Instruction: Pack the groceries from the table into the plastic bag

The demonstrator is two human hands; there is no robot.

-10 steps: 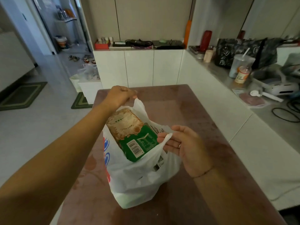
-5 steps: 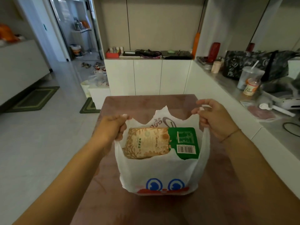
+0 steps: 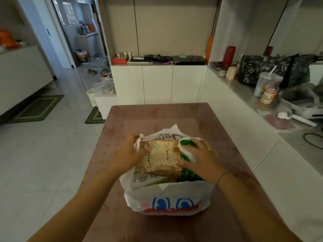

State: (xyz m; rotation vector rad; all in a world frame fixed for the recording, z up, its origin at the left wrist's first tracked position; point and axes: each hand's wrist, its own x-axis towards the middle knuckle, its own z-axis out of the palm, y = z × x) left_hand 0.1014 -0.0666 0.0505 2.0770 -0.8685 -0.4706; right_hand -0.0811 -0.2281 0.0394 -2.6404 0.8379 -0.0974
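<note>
Bag (image 3: 167, 194) sits on the table (image 3: 227, 154), a bit nearer our edge than the far one and roughly centred between the left and right edges. It's thin white plastic, so floppy and a little slick; it only stands up because the stuff inside props it. We've got a handle loop pinched in each hand: left hand (image 3: 125, 154) closed around the left handle (image 3: 139, 141), right hand (image 3: 201, 159) closed around the right handle (image 3: 187, 149), both pulled in over the top. The tan-and-green pack (image 3: 162, 158) lies flat across the mouth and pokes out above the rim, with a pale box (image 3: 146, 179) tucked under it near the front wall. We see no loose groceries on the table around it, so we'd guess packing is basically done.

Handling-wise, the pack looks light and crinkly, the box stiff. The load seems top-heavy to us, so lifting by one handle would probably tip it. Best to take both loops together, bunched right above the pack, and lift straight up so the thin plastic doesn't stretch or tear at the handles.
</note>
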